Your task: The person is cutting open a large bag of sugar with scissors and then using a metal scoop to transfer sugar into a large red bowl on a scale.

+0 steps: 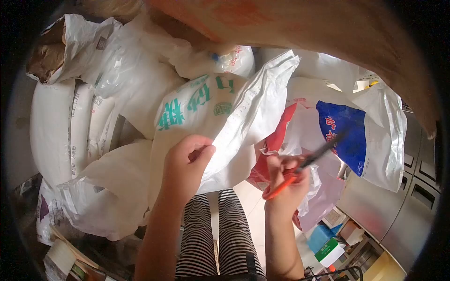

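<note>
A large white sack [197, 100] with green printed characters leans in the middle, its crimped top edge slanting up to the right. My left hand [187, 159] is closed at that edge, thumb against curled fingers, pinching the sack's rim. To the right, my right hand [286, 180] is wrapped round the orange handle of scissors [311, 159], whose dark blade points up and right and is blurred by motion. The blade is clear of the white sack and lies in front of a blue and white sack [347, 136].
White sacks [51, 131] are stacked at the left, with an open brown-lined bag [47, 56] above. A brown surface [328, 28] overhangs the top right. Grey cabinet doors [398, 201] stand at the right. Small boxes [328, 250] lie lower right.
</note>
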Motion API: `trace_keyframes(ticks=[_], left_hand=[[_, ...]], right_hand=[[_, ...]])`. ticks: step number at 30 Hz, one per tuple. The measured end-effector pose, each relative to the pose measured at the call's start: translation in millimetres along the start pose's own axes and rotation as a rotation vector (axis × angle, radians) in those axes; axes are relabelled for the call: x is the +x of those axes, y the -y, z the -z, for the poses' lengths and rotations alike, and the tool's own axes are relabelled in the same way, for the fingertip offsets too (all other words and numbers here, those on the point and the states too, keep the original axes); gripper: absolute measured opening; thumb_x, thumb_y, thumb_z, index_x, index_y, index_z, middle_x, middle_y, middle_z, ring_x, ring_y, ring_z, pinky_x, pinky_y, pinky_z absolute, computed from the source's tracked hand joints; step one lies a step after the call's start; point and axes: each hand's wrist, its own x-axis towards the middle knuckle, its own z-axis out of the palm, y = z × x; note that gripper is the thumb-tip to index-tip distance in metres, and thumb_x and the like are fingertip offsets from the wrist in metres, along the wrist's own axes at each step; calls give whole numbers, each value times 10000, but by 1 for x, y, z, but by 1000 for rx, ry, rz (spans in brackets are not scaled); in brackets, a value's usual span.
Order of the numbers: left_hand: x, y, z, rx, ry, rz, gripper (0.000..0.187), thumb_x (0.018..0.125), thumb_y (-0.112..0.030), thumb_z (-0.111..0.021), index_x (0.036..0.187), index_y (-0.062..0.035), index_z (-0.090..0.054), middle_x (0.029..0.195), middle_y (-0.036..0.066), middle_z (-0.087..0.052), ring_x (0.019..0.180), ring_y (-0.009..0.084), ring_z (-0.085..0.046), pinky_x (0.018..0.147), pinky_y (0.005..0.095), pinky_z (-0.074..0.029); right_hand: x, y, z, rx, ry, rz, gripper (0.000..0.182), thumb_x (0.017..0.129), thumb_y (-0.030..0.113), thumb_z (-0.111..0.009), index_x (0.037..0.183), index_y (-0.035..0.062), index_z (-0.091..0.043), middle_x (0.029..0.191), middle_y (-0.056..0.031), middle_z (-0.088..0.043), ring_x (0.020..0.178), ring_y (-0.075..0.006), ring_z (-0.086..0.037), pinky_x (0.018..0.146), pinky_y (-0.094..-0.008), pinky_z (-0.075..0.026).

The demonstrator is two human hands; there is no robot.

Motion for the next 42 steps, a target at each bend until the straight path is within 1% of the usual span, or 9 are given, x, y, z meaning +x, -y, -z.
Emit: trace_keyframes(ticks=[3,10,16,19,26,29,32,35,42], left_hand=[[2,0,-3,-32,10,-26,121,843,-53,-647,944,11,-628,845,9,-625,749,66,-551,696,219,-450],[8,-1,-9,-71,104,-48,145,826,-81,-671,922,12,-616,789,38,-634,709,86,-577,648,234,-465],[-1,-6,-21,-72,67,-89,102,836,-75,-664,850,2,-599,716,12,-602,645,60,-535,605,226,-445],[-3,-6,-22,-45,37,-98,94,836,-70,-664,843,-1,-600,690,8,-590,625,56,-521,586,224,-436],[-3,2,-25,-44,49,-69,59,852,-41,-643,839,-16,-591,718,-19,-564,639,43,-488,602,199,-405],[-8,-3,-33,169,-60,-169,99,802,-32,-671,882,-40,-614,817,23,-605,760,125,-559,698,262,-449],[-3,-17,-31,694,-173,-743,180,707,-27,-701,871,-78,-649,992,40,-618,973,227,-549,847,354,-436],[5,-14,-26,755,-47,-917,200,636,-54,-712,826,-110,-677,1123,15,-591,1111,274,-475,934,410,-379],[14,-17,-18,838,22,-1040,178,625,-79,-712,780,-102,-629,1062,13,-600,1058,249,-516,901,392,-395]], right_hand=[[-9,-5,4,-28,63,-268,271,761,-144,-536,975,19,-502,891,-51,-566,797,-91,-566,672,-212,-477],[-8,-19,-23,-80,126,-383,299,783,-45,-669,1040,-12,-520,911,-45,-593,805,-100,-592,706,-223,-491],[-12,-5,-37,348,-55,-632,245,797,-1,-696,862,80,-475,782,-17,-520,680,-96,-534,588,-230,-430],[-16,-12,-32,379,-32,-464,283,796,-26,-684,818,102,-432,755,-4,-481,642,-95,-493,563,-245,-407],[-15,-21,-27,529,-42,-562,311,796,-43,-683,834,118,-420,755,0,-470,652,-109,-493,578,-248,-412],[-14,-27,-23,569,-5,-592,317,798,-46,-683,853,125,-421,758,4,-475,654,-108,-499,580,-247,-420],[-15,-28,-22,500,20,-518,337,779,-41,-685,876,149,-424,812,37,-465,655,-61,-501,555,-207,-408],[-15,-25,-21,514,27,-527,339,779,-36,-686,878,143,-416,809,32,-463,655,-65,-507,558,-214,-426],[-16,-28,-23,471,32,-495,317,800,-31,-673,892,139,-422,778,27,-485,620,-81,-519,537,-218,-434]])
